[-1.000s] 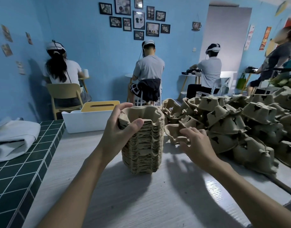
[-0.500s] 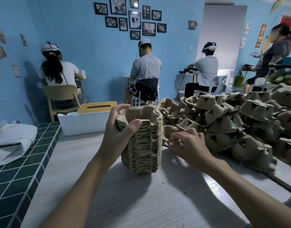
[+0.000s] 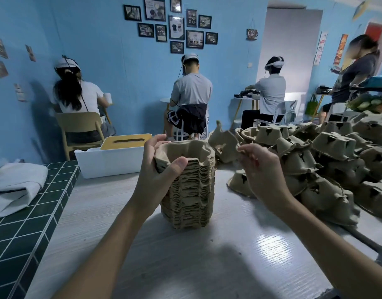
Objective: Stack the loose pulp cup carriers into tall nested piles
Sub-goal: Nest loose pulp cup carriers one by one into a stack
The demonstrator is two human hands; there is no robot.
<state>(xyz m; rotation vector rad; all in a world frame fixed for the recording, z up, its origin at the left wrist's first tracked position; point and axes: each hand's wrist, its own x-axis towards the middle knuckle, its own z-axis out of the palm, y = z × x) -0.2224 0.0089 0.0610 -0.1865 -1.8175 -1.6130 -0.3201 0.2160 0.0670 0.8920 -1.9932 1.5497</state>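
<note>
A tall nested pile of brown pulp cup carriers (image 3: 189,190) stands on the pale wooden table (image 3: 207,255). My left hand (image 3: 157,169) grips the pile's upper left rim, thumb over the front. My right hand (image 3: 259,167) holds one loose carrier (image 3: 223,143) lifted and tilted just right of the pile's top. A big heap of loose carriers (image 3: 328,160) fills the table's right side, most of them lying upside down.
A white box with a yellow slotted lid (image 3: 114,154) stands behind the pile at the left. A green tiled counter (image 3: 23,223) with a folded white cloth (image 3: 13,186) borders the table's left. Several people sit or stand at the blue wall beyond.
My right hand has picked a loose carrier out of the heap and raised it toward the pile's top. My left hand has kept its grip on the pile.
</note>
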